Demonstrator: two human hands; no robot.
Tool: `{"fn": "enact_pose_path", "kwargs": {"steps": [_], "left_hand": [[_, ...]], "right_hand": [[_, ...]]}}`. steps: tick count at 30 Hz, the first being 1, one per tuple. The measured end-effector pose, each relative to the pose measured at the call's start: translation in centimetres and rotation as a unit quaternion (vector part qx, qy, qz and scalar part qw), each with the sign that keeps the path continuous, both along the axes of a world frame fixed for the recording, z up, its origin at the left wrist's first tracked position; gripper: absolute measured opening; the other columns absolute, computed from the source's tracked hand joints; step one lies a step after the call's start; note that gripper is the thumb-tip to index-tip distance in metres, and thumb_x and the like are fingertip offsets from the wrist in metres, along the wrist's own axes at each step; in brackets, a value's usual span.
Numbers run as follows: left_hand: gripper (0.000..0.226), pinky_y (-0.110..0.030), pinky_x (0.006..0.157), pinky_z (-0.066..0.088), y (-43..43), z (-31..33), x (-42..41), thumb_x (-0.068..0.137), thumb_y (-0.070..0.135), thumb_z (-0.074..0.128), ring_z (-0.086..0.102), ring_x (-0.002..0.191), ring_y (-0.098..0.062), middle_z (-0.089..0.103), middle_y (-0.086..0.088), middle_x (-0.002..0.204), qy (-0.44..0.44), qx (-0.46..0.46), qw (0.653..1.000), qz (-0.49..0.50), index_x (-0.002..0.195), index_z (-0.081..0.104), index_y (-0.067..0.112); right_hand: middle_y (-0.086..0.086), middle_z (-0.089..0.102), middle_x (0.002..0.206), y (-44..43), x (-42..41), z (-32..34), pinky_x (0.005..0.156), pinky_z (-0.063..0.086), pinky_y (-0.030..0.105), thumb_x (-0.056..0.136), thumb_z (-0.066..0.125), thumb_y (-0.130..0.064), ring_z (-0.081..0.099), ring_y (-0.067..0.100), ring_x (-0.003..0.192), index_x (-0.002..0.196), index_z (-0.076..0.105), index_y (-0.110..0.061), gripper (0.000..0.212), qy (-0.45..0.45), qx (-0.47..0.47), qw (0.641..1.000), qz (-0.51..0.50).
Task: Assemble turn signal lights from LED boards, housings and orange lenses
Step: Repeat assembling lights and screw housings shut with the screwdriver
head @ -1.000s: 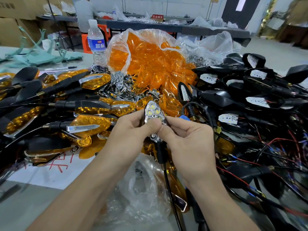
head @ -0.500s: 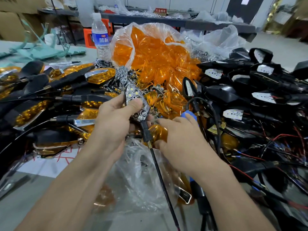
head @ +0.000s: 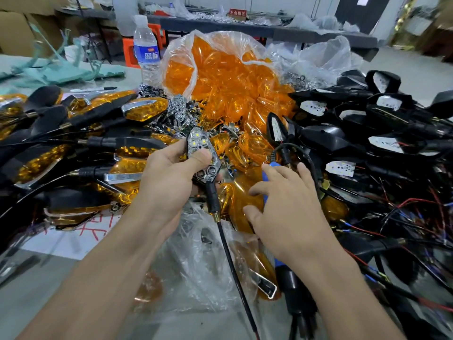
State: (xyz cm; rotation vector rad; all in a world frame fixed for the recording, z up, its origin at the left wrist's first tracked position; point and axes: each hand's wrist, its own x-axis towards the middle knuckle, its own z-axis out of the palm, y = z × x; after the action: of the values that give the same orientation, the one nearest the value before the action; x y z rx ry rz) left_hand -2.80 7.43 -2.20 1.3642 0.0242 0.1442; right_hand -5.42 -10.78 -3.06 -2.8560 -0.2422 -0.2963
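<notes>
Left hand point(head: 166, 182) grips lensless housing point(head: 198, 141), thumb across LED face, held face-up for capping. Right hand point(head: 286, 212) spread, empty, hovering over loose orange lenses point(head: 232, 192) beside it, likely choosing one.

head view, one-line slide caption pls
Left hand grips a lensless turn signal; open right hand over loose orange lenses.

A red sign point(head: 237, 13) on the far tabletop point(head: 318, 36) is reading 不合格区; the blue label point(head: 147, 54) on the water bottle point(head: 143, 33) is showing two unclear characters
</notes>
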Motion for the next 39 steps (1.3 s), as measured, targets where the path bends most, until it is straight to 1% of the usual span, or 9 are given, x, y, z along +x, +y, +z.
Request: {"fn": "enact_pose_path", "kwargs": {"steps": [5,11,14,17,21,27,31,34,39], "left_hand": [[0.007,-0.033,0.06,0.062,-0.1,-0.1,0.0,0.102,0.011,0.063,0.075,0.067,-0.024,0.071,0.008,0.068,0.006,0.011,1.0,-0.003,0.103,0.07,0.011],[0.008,-0.035,0.062,0.063,-0.1,-0.4,0.2,0.102,0.013,0.064,0.076,0.07,-0.024,0.074,0.01,0.07,0.011,0.023,1.0,-0.008,0.104,0.072,0.013],[0.01,-0.034,0.062,0.063,-0.2,-0.6,0.2,0.101,0.013,0.065,0.077,0.071,-0.024,0.075,0.008,0.075,0.017,0.026,0.999,-0.01,0.108,0.073,0.013],[0.01,-0.035,0.063,0.063,-0.2,-0.7,0.2,0.099,0.013,0.068,0.078,0.074,-0.027,0.076,0.004,0.081,0.024,0.026,0.999,-0.014,0.102,0.077,0.017],[0.011,-0.029,0.06,0.06,-0.6,-0.7,-0.2,0.092,0.02,0.074,0.077,0.075,-0.02,0.078,-0.003,0.088,0.002,0.041,0.997,-0.068,0.096,0.081,0.026],[0.013,-0.024,0.063,0.058,-1.2,-1.1,-0.4,0.09,0.022,0.073,0.073,0.078,-0.011,0.08,0.0,0.09,-0.022,0.077,0.995,-0.066,0.097,0.081,0.028],[0.011,-0.03,0.063,0.056,-1.0,-1.1,-0.3,0.092,0.025,0.071,0.069,0.075,-0.009,0.076,0.005,0.082,-0.024,0.097,0.994,-0.046,0.093,0.08,0.03],[0.017,-0.056,0.078,0.059,-1.2,-1.0,-0.5,0.086,0.034,0.067,0.068,0.081,-0.02,0.077,-0.012,0.093,-0.027,0.113,0.992,-0.044,0.096,0.079,0.026],[0.011,-0.049,0.073,0.061,-1.3,-0.8,-0.7,0.09,0.034,0.066,0.071,0.075,-0.011,0.076,0.0,0.082,-0.032,0.151,0.987,-0.035,0.09,0.077,0.031]], "right_hand": [[0.006,0.011,0.174,0.4,0.1,-0.4,0.127,-0.013,0.046,0.093,0.066,-0.053,0.001,0.027,0.16,0.126,0.061,-0.034,0.039,0.016,-0.062,0.998,0.002],[0.004,0.023,0.171,0.6,0.0,0.0,0.128,-0.012,0.043,0.093,0.071,-0.04,0.01,0.023,0.159,0.09,0.058,-0.031,0.016,0.008,-0.039,0.999,-0.002],[-0.002,0.053,0.152,0.4,-0.1,0.3,0.129,0.004,0.031,0.091,0.073,-0.026,0.033,0.014,0.15,0.072,0.041,-0.032,0.038,-0.049,0.087,0.995,0.008],[-0.015,0.065,0.093,0.5,-0.4,0.4,0.085,0.048,0.019,0.088,0.068,-0.026,0.064,0.005,0.1,0.075,0.042,-0.032,0.03,-0.101,0.265,0.958,-0.035],[-0.019,0.058,0.07,1.3,-0.8,0.6,0.048,0.038,0.019,0.085,0.063,-0.034,0.052,0.01,0.054,0.077,0.041,-0.029,0.023,-0.145,0.313,0.937,-0.053],[0.008,0.054,0.065,1.7,-1.2,1.0,0.049,0.037,0.031,0.081,0.071,-0.034,0.037,0.01,0.049,0.083,0.043,-0.023,0.031,-0.003,0.392,0.919,0.038],[0.013,0.065,0.078,0.9,-1.5,1.6,0.067,0.058,0.05,0.081,0.078,-0.033,0.06,0.03,0.065,0.094,0.051,-0.028,0.03,0.106,0.427,0.894,0.092],[0.009,0.068,0.077,0.8,-1.5,1.5,0.071,0.059,0.053,0.077,0.082,-0.031,0.065,0.032,0.071,0.093,0.055,-0.031,0.032,0.065,0.468,0.878,0.077],[0.015,0.062,0.073,1.2,-1.5,1.8,0.066,0.054,0.053,0.075,0.084,-0.032,0.057,0.021,0.066,0.091,0.056,-0.033,0.031,-0.012,0.564,0.824,0.055]]}}
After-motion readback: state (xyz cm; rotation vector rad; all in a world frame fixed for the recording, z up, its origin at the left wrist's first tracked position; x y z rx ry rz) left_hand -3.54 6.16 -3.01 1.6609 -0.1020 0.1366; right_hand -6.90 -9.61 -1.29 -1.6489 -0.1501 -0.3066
